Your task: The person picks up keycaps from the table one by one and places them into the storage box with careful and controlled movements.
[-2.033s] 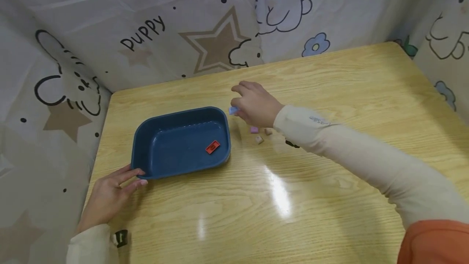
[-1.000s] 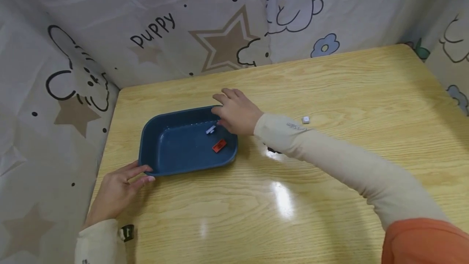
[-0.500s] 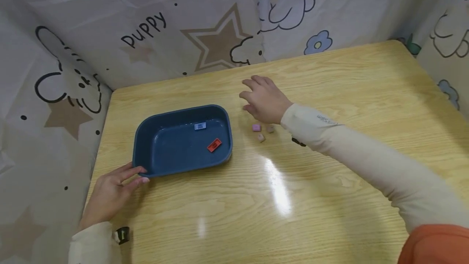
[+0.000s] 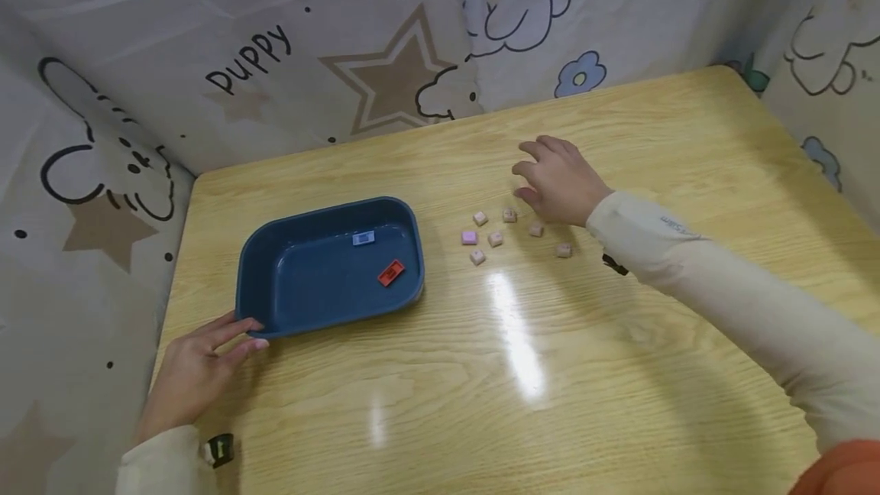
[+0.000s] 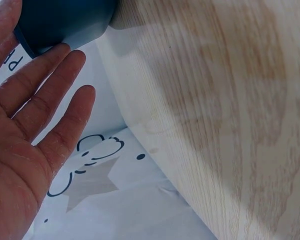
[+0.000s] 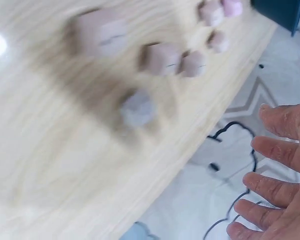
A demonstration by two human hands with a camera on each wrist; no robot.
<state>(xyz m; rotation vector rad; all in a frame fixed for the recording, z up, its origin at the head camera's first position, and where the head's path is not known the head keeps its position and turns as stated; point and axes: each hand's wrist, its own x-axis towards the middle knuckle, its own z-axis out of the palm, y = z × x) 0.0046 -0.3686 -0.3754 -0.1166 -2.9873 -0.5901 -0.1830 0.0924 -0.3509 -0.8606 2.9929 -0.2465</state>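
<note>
A dark blue bin stands on the table's left side, holding a light blue piece and a red piece. At its near left corner my left hand pinches the rim between thumb and finger; in the left wrist view, my left hand has its other fingers extended. Above the table, right of the bin, hovers my empty right hand, fingers spread. Close by lie several small pale cubes, one nearest the wrist, and a pink cube. A greyish cube shows blurred in the right wrist view.
The wooden table carries bright reflections near its middle. Printed cloth hangs behind it and along both sides. The bin's right wall stands just left of the cubes.
After being over the bin, my right hand has moved right, past the cubes, uncovering more of them. The light blue piece it held now lies in the bin. My left hand stays at the corner.
</note>
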